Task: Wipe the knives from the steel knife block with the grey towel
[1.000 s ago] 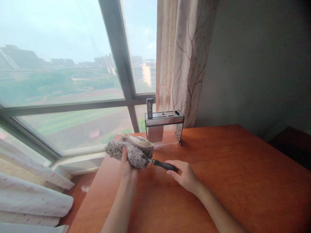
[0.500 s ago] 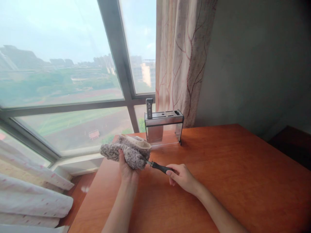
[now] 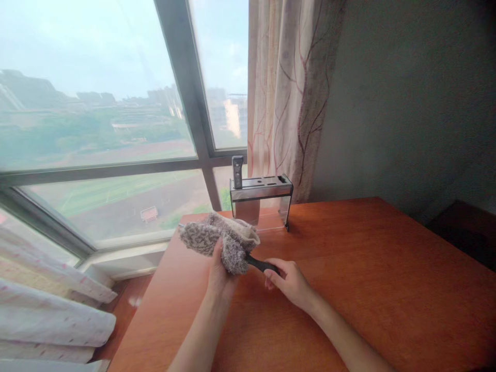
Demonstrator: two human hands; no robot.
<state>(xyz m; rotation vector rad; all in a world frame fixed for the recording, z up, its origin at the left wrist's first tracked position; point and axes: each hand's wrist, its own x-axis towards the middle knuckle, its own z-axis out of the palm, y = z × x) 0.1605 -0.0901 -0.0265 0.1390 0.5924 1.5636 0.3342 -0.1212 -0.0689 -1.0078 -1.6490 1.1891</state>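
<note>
Head view: A window [image 3: 96, 67] is filling the left, with a table [image 3: 360, 289] spreading below, a curtain [image 3: 289, 77] hanging behind it and a rack [image 3: 260, 194] standing near its far edge. Over the table, a cloth [image 3: 203, 238] is resting bunched in the left hand [image 3: 222, 273], which is clasping it firmly, while the right hand [image 3: 290, 280], fingers curled, is gripping a black-handled tool [image 3: 259, 264] reaching into the cloth.
</note>
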